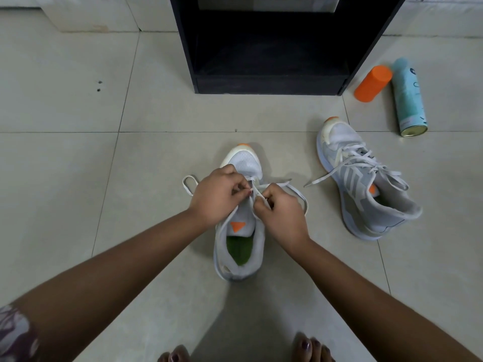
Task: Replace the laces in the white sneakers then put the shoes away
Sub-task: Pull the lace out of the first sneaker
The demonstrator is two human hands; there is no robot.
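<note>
Toes [308, 348] at the bottom edge, sneaker [245, 160] dead ahead on the floor, heel toward me, toe aimed at the shelf [261, 84]. Left hand [218, 195] and right hand [281, 212] hover over the eyelets, each pinching lace [277, 184] — equally close.

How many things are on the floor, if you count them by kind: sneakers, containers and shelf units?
Sneakers: 2, the middle sneaker and the right sneaker
Containers: 2, the orange container and the teal spray can
Shelf units: 1, the black shelf unit
Total: 5
</note>
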